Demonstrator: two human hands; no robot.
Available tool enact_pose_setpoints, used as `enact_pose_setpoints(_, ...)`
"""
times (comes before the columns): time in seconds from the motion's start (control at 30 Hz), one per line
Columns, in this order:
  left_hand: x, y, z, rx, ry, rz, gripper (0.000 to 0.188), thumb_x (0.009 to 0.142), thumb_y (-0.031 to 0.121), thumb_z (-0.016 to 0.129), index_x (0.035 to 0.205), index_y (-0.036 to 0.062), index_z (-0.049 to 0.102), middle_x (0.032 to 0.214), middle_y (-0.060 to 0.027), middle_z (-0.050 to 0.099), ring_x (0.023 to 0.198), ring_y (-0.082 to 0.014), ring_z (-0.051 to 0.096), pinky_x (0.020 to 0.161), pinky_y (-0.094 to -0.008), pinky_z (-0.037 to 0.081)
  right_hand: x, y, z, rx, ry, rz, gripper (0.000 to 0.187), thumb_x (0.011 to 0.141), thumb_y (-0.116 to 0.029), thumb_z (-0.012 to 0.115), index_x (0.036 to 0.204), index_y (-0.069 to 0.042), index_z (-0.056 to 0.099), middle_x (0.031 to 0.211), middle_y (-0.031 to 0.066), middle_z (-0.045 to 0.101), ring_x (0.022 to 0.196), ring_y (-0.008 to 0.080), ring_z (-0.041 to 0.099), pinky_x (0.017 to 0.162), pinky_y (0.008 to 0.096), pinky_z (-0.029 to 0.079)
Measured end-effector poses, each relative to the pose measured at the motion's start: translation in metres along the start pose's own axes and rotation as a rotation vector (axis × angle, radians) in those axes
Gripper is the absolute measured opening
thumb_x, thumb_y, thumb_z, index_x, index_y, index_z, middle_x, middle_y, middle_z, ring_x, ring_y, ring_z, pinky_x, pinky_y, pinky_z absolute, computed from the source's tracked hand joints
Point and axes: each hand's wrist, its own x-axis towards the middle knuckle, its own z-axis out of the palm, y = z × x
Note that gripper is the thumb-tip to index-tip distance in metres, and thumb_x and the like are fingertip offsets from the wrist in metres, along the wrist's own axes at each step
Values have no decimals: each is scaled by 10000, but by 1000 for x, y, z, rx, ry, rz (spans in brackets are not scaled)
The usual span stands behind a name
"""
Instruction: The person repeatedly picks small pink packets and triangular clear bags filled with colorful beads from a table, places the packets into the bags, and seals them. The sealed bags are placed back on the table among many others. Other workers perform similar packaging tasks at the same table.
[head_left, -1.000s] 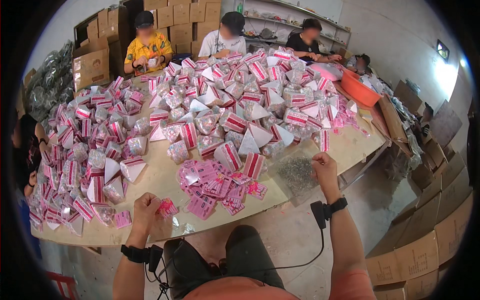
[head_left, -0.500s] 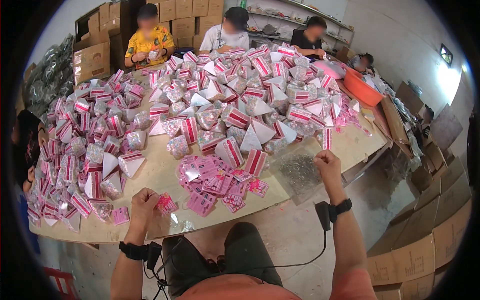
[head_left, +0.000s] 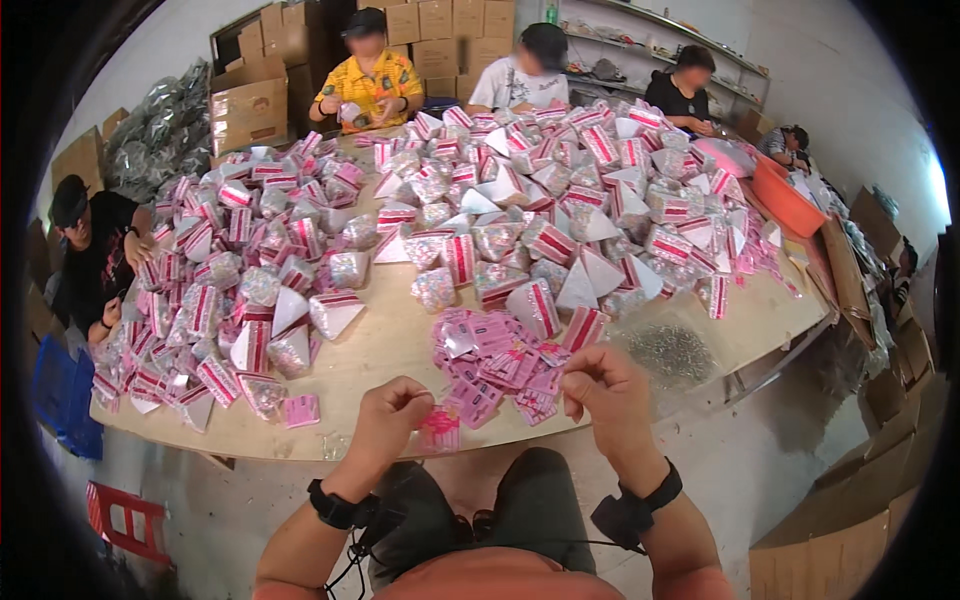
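Observation:
My left hand point(head_left: 393, 412) is closed in a pinch on a pink printed card point(head_left: 441, 430) near the table's front edge. My right hand point(head_left: 608, 392) is also pinched closed, just right of the loose pink cards; anything between its fingertips is too small to make out. Between and beyond my hands lies a heap of pink cards point(head_left: 482, 348). Right of it rests a clear plastic bag point(head_left: 664, 347) of many tiny dark metallic bits. Farther back, a large heap of wrapped, cake-slice-shaped packages point(head_left: 550, 240), pink, white and speckled, covers much of the table.
A second heap of the packages point(head_left: 203, 300) fills the table's left side. Several people sit along the far and left edges. An orange basin point(head_left: 785, 198) stands at the far right. A red stool point(head_left: 128, 520) and blue crate point(head_left: 66, 395) are at lower left; cardboard boxes point(head_left: 835, 540) at lower right.
My view has swung left. My right hand has come away from the clear bag toward my left hand. The pink card is still in my left hand.

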Motion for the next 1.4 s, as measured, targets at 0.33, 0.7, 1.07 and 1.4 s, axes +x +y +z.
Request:
enact_pose_setpoints(0.33,-17,11,8,-86,-114,-50,42,816,44,549,794,9,557,719,3,558,651,-59,517,594,-204,431,-14,13,48,-101,-74,-46,57,788,-12,574,838,-11,548,696,2,528,573,54,486,501,192,396)
enact_pose_setpoints(0.7,-29,13,6,-54,-183,-49,87,846,83,544,836,1,570,769,-12,575,692,-66,526,631,-210,439,-13,25,60,-232,-86,-180,55,779,4,564,831,-4,547,708,17,526,575,61,485,503,201,401)
enact_pose_setpoints(1.07,-35,26,-1,-52,-277,-74,128,859,119,530,822,5,574,763,-2,574,712,-58,507,650,-205,418,-14,29,61,-176,-171,-85,75,766,-18,586,826,-3,542,733,43,531,610,106,488,545,239,404)
enact_pose_setpoints(1.4,-40,24,-10,-65,-281,-55,140,862,135,537,830,5,578,777,-24,585,743,-85,527,697,-224,425,-16,32,67,-245,-215,-164,84,752,-23,592,817,-12,539,730,56,525,629,138,495,564,251,401)
